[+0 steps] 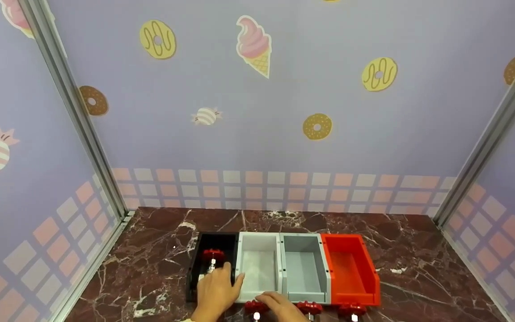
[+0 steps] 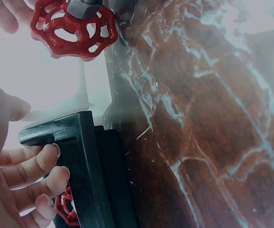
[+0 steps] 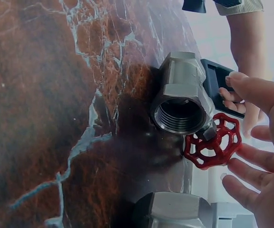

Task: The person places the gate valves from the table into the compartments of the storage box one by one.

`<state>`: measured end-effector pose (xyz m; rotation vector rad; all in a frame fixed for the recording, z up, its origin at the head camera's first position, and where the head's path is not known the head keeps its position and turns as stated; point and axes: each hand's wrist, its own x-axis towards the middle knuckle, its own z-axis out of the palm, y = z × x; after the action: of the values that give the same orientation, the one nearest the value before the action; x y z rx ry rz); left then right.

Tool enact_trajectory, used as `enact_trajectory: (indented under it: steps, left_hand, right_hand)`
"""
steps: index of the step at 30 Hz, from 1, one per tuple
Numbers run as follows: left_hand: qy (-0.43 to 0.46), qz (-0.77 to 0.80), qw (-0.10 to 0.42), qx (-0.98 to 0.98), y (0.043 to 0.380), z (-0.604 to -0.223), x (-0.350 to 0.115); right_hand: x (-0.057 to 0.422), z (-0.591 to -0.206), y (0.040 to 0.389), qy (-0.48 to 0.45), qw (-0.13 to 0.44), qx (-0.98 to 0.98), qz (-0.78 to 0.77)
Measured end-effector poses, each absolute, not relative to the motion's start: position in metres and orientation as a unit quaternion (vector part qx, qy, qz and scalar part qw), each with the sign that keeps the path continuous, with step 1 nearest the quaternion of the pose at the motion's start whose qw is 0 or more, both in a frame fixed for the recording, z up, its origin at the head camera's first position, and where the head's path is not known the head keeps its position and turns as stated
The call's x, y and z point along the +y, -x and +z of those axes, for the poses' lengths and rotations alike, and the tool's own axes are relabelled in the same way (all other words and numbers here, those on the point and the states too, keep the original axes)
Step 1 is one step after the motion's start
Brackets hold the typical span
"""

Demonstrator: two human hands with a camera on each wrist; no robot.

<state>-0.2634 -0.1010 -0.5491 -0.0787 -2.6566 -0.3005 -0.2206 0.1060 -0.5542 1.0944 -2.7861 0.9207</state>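
A valve with a red handwheel (image 1: 213, 255) lies in the black bin (image 2: 96, 166). My left hand (image 1: 217, 286) is over the front of that bin, its bent fingers loose at the rim, and the valve inside shows just beyond them. The right hand (image 1: 282, 308) reaches over a metal gate valve (image 3: 180, 90) standing before the white bin. Its fingertips are right at the red handwheel (image 3: 215, 145), with the fingers spread and not wrapped round it.
White (image 1: 259, 236), grey (image 1: 302, 236) and red (image 1: 370, 268) bins stand in a row right of the black one. Two more red handwheels (image 1: 309, 307) (image 1: 352, 309) stand before the grey and red bins. Patterned panels (image 1: 284, 147) surround the marbled tabletop (image 1: 159, 250).
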Motion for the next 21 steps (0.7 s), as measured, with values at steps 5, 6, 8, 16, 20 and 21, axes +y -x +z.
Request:
enact_trajectory:
  steps: [5, 6, 8, 16, 20, 21]
  left_hand:
    - [0.027, -0.109, 0.227, -0.967, 0.264, -0.550, -0.100]
    - [0.027, -0.111, 0.226, -0.967, 0.264, -0.550, -0.100]
    - [0.030, -0.113, 0.225, -0.967, 0.264, -0.550, -0.099]
    - [0.032, -0.118, 0.224, -0.967, 0.264, -0.549, -0.098]
    - [0.031, -0.120, 0.217, -0.968, 0.265, -0.549, -0.098]
    - [0.031, -0.120, 0.216, -0.969, 0.265, -0.548, -0.098]
  right_hand:
    - [0.105, -0.558, 0.221, -0.350, -0.008, -0.894, 0.281]
    - [0.105, -0.560, 0.222, -0.357, -0.006, -0.892, 0.278]
    - [0.105, -0.563, 0.222, -0.370, 0.003, -0.889, 0.271]
    - [0.106, -0.572, 0.220, -0.406, 0.054, -0.885, 0.220]
    - [0.104, -0.575, 0.218, -0.405, 0.075, -0.889, 0.200]
    - [0.104, -0.576, 0.218, -0.408, 0.078, -0.889, 0.194]
